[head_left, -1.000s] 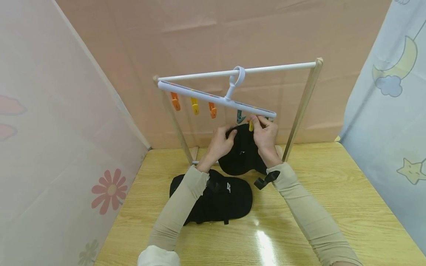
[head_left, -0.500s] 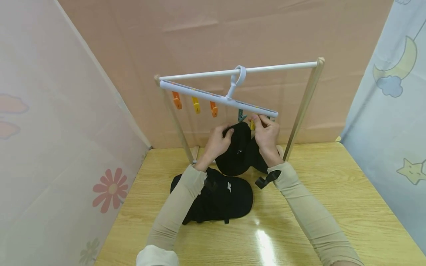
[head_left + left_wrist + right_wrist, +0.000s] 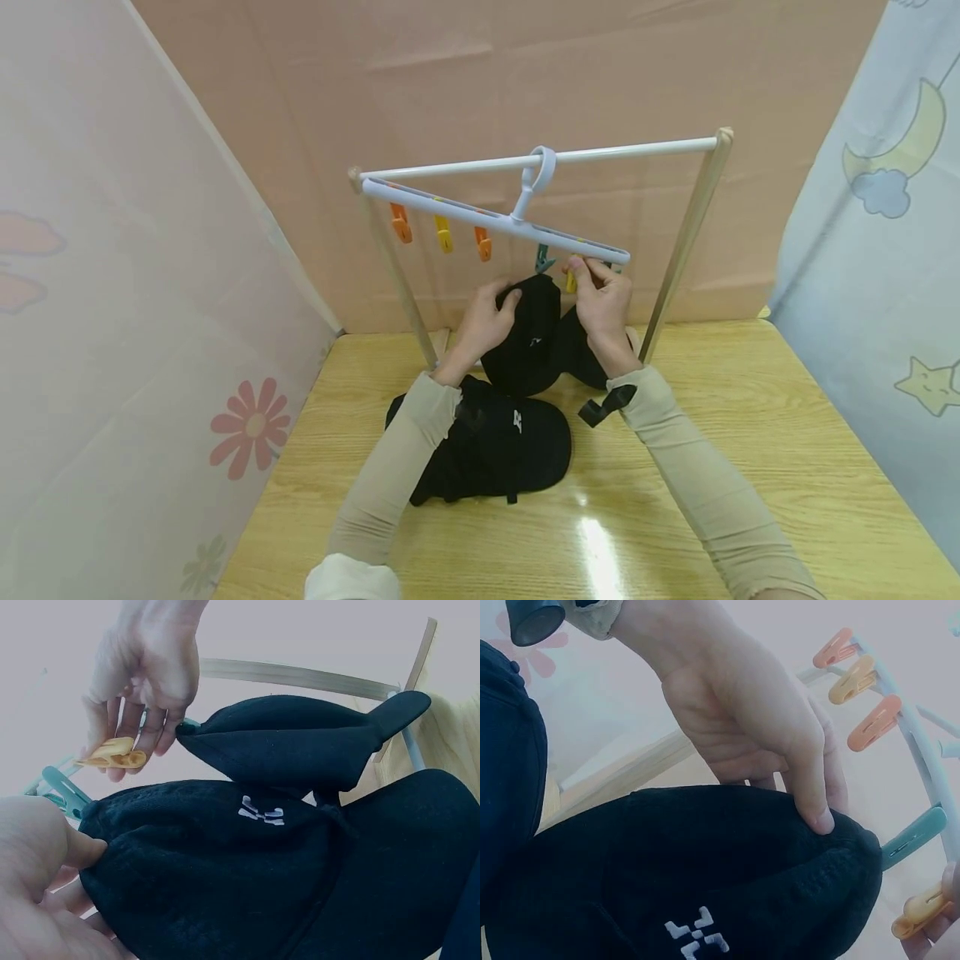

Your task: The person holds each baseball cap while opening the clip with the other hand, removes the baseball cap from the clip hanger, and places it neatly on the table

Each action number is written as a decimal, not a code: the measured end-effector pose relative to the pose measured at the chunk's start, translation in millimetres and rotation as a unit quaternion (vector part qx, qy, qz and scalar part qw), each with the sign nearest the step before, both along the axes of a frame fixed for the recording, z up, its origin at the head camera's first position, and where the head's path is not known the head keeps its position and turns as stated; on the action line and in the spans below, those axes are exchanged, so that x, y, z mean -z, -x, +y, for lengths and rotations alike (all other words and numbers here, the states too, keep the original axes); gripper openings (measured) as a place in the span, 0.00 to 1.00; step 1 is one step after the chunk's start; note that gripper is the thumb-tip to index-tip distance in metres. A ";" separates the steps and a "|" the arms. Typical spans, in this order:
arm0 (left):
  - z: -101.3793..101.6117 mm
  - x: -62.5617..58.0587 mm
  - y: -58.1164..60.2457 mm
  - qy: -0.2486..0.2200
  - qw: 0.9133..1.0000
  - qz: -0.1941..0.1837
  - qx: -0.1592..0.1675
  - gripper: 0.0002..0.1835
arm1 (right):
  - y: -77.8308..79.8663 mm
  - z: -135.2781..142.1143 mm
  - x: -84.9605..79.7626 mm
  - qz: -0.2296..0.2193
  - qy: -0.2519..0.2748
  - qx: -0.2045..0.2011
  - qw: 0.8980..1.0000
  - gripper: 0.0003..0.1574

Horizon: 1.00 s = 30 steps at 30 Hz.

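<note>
The left hand (image 3: 483, 321) grasps a black cap (image 3: 521, 367), its thumb on the near side and its fingers behind; the cap carries a small white logo and its top reaches up to a green clip (image 3: 543, 258). That clip meets the fabric's edge in both wrist views. The right hand (image 3: 606, 304) pinches a yellow clip (image 3: 572, 282) just under the hanger (image 3: 450, 208) — the clip sits between the green one and another green clip (image 3: 615, 267), mostly hidden by the fingers.

A second black cap (image 3: 583, 354) hangs just beside the first, partly behind the right wrist; in the left wrist view its corner touches a sliver of green.

The hanger hooks over a white rod (image 3: 630, 152) and slants, its right end lower in the head view. Along its left half hang an orange clip (image 3: 402, 227), another yellow clip (image 3: 444, 236) and another orange clip (image 3: 483, 246). A wooden post (image 3: 684, 246) supports the rod on the right.

Below, a black cap with a white logo (image 3: 540, 450) lies on the table (image 3: 750, 433) — partly covered by the left forearm.
</note>
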<state>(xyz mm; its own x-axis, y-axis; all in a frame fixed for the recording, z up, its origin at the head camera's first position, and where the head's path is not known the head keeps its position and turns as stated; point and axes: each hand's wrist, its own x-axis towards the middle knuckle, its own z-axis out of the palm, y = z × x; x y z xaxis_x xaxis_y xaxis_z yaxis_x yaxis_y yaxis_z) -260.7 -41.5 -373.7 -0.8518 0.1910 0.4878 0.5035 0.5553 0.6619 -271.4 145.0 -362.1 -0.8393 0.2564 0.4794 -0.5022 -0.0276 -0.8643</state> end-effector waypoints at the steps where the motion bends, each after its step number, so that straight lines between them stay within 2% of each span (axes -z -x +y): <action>1: -0.8 0.0 0.3 0.000 1.000 0.002 -0.001 0.15 | -3.0 -0.6 -2.4 0.000 -0.003 0.000 1.000 0.17; 5: -3.7 -0.1 1.0 -0.004 1.000 0.011 0.000 0.15 | -8.5 -0.9 -6.5 -0.007 -0.016 -0.001 1.000 0.17; 14: -7.5 -0.2 1.0 -0.016 1.000 0.018 -0.010 0.14 | 6.8 5.9 8.8 -0.002 -0.015 -0.012 1.000 0.20; 30: -17.5 -4.5 -1.4 -0.042 0.998 0.029 -0.031 0.13 | 6.2 10.9 12.5 -0.003 -0.048 -0.022 0.999 0.21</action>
<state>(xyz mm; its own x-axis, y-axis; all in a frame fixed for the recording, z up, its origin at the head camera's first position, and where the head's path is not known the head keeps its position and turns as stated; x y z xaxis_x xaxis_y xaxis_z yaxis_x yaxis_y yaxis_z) -259.3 -59.0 -369.3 -0.8311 0.0952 0.5480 0.5081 0.5305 0.6785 -277.5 155.9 -374.6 -0.8514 0.1722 0.4954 -0.4975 0.0342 -0.8668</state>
